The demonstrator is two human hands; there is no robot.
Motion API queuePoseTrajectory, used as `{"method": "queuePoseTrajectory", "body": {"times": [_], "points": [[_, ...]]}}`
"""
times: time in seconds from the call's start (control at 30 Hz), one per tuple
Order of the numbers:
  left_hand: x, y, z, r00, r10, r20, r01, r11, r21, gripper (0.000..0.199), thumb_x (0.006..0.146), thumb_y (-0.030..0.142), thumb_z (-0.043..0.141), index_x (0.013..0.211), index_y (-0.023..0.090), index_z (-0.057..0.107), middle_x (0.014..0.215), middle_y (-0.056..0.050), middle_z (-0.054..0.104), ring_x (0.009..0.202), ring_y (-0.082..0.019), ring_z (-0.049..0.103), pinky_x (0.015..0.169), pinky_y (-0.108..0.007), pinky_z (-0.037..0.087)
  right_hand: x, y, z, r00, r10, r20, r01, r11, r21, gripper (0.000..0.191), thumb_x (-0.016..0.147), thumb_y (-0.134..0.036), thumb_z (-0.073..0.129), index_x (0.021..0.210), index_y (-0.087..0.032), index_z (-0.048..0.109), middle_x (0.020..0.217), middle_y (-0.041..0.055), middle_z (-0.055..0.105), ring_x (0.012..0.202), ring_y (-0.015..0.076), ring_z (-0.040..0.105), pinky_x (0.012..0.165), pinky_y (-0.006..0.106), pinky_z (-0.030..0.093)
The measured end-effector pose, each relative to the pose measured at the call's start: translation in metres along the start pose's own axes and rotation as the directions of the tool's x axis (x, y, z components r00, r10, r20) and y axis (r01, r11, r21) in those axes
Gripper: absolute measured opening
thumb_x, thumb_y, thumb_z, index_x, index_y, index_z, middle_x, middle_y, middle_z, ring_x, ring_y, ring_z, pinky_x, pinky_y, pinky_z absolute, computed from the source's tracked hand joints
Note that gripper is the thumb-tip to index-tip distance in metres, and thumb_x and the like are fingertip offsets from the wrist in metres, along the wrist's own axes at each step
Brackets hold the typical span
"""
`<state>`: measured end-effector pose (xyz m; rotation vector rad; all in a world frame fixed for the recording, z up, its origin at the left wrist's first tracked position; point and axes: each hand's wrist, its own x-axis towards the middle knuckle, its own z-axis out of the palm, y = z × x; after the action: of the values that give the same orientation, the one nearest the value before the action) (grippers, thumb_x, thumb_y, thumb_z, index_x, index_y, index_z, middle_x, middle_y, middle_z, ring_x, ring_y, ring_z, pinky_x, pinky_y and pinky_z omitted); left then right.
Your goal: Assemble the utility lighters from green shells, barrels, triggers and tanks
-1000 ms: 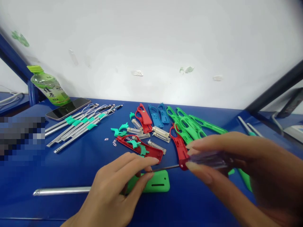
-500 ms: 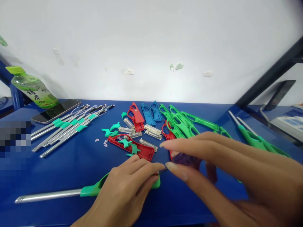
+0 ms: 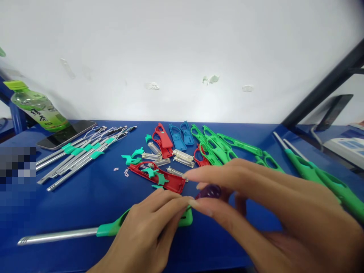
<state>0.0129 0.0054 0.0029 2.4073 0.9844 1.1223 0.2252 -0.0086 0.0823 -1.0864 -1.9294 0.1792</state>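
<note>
A green lighter body (image 3: 108,229) with a long silver tube (image 3: 57,236) lies near the front edge. Over its handle my left hand (image 3: 150,227) is closed, fingertips pinched at the handle's right end; most of the handle is hidden beneath. My right hand (image 3: 256,204) comes in from the right and holds a dark purple tool handle (image 3: 209,191) between thumb and fingers. Its thumb tip meets the left fingertips at the green end. The tool's tip is hidden.
Behind lie red shells (image 3: 173,183), blue shells (image 3: 178,137), green shells (image 3: 216,146) and clear tanks (image 3: 183,158). Silver tubes (image 3: 76,155), a phone (image 3: 66,134) and a bottle (image 3: 36,106) are left. Assembled green lighters (image 3: 309,170) lie right.
My right hand has moved left, bringing the purple handle closer to my left fingertips. The purple handle shows more clearly. My left hand has barely moved.
</note>
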Motion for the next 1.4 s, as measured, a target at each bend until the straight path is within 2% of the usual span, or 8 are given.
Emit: {"method": "queuePoseTrajectory", "body": {"times": [0.27, 0.43, 0.63, 0.83, 1.0, 1.17, 1.27, 1.4], "points": [[-0.006, -0.003, 0.000, 1.000, -0.019, 0.021, 0.019, 1.000, -0.012, 0.035, 0.107, 0.008, 0.056, 0.129, 0.031, 0.070, 0.108, 0.003, 0.080, 0.093, -0.014, 0.077, 0.084, -0.022, 0.066, 0.000, 0.004, 0.004, 0.995, -0.095, 0.013, 0.095, 0.995, -0.021, 0.026, 0.114, -0.027, 0.060, 0.124, -0.035, 0.082, 0.115, -0.0021, 0.086, 0.092, 0.0142, 0.084, 0.081, 0.019, 0.069], [-0.004, -0.003, -0.003, 1.000, -0.010, 0.016, 0.010, 0.999, -0.030, 0.036, 0.106, 0.006, 0.055, 0.127, 0.029, 0.072, 0.111, 0.001, 0.081, 0.094, -0.014, 0.079, 0.082, -0.021, 0.064, 0.004, 0.002, -0.001, 0.996, -0.079, 0.053, 0.084, 0.992, -0.094, 0.013, 0.107, -0.024, 0.073, 0.107, -0.032, 0.083, 0.083, -0.0047, 0.074, 0.061, 0.0079, 0.071, 0.061, 0.013, 0.060], [-0.001, 0.000, -0.001, 0.998, -0.043, -0.046, 0.040, 0.997, -0.067, 0.020, 0.109, 0.014, 0.061, 0.097, 0.026, 0.071, 0.100, 0.005, 0.080, 0.083, -0.009, 0.079, 0.074, -0.014, 0.060, 0.001, 0.002, 0.010, 0.997, -0.079, 0.023, 0.080, 0.996, -0.027, 0.023, 0.116, -0.038, 0.059, 0.121, -0.035, 0.081, 0.103, -0.0004, 0.077, 0.079, 0.0122, 0.077, 0.067, 0.018, 0.064], [-0.005, -0.004, 0.000, 0.992, -0.108, 0.059, 0.112, 0.992, -0.063, 0.022, 0.113, 0.020, 0.055, 0.106, 0.027, 0.075, 0.093, 0.005, 0.077, 0.073, -0.010, 0.077, 0.065, -0.015, 0.060, -0.003, -0.006, 0.019, 0.995, -0.039, -0.096, 0.039, 0.999, 0.005, 0.030, 0.109, -0.034, 0.070, 0.081, -0.027, 0.070, 0.069, -0.0059, 0.061, 0.052, 0.0086, 0.058, 0.050, 0.019, 0.051], [-0.010, -0.008, 0.003, 0.980, -0.152, 0.131, 0.163, 0.983, -0.082, 0.028, 0.108, 0.014, 0.057, 0.115, 0.032, 0.077, 0.098, 0.005, 0.079, 0.073, -0.011, 0.078, 0.058, -0.015, 0.057, 0.008, -0.009, 0.015, 0.998, 0.047, 0.045, -0.043, 0.995, -0.085, 0.054, 0.094, -0.044, 0.086, 0.066, -0.023, 0.045, 0.052, -0.0102, 0.045, 0.043, 0.0051, 0.040, 0.040, 0.018, 0.035], [-0.007, -0.008, 0.005, 0.998, -0.049, 0.043, 0.049, 0.999, 0.007, 0.026, 0.111, 0.016, 0.051, 0.100, 0.026, 0.073, 0.094, 0.003, 0.078, 0.062, -0.011, 0.073, 0.052, -0.019, 0.054, 0.007, 0.003, 0.000, 0.997, -0.008, 0.080, 0.007, 1.000, 0.022, 0.017, 0.101, -0.047, 0.078, 0.105, -0.031, 0.076, 0.083, -0.0045, 0.079, 0.057, 0.0129, 0.068, 0.057, 0.021, 0.061], [-0.005, -0.007, 0.005, 0.999, -0.038, -0.002, 0.038, 0.999, 0.026, 0.028, 0.112, 0.014, 0.051, 0.109, 0.027, 0.075, 0.092, 0.003, 0.078, 0.061, -0.012, 0.072, 0.054, -0.021, 0.054, 0.001, 0.014, -0.010, 0.983, -0.115, 0.142, 0.105, 0.992, 0.072, 0.029, 0.112, -0.041, 0.063, 0.137, -0.043, 0.076, 0.112, -0.0020, 0.086, 0.078, 0.0194, 0.083, 0.074, 0.028, 0.070], [-0.003, -0.005, 0.004, 0.999, -0.030, 0.023, 0.030, 0.999, -0.018, 0.033, 0.110, 0.012, 0.050, 0.118, 0.028, 0.077, 0.096, 0.002, 0.080, 0.068, -0.013, 0.078, 0.060, -0.021, 0.059, 0.001, 0.016, -0.004, 0.988, -0.078, 0.132, 0.057, 0.986, 0.156, 0.014, 0.111, -0.041, 0.069, 0.107, -0.041, 0.083, 0.090, -0.0056, 0.084, 0.076, 0.0160, 0.082, 0.065, 0.020, 0.066]]}}
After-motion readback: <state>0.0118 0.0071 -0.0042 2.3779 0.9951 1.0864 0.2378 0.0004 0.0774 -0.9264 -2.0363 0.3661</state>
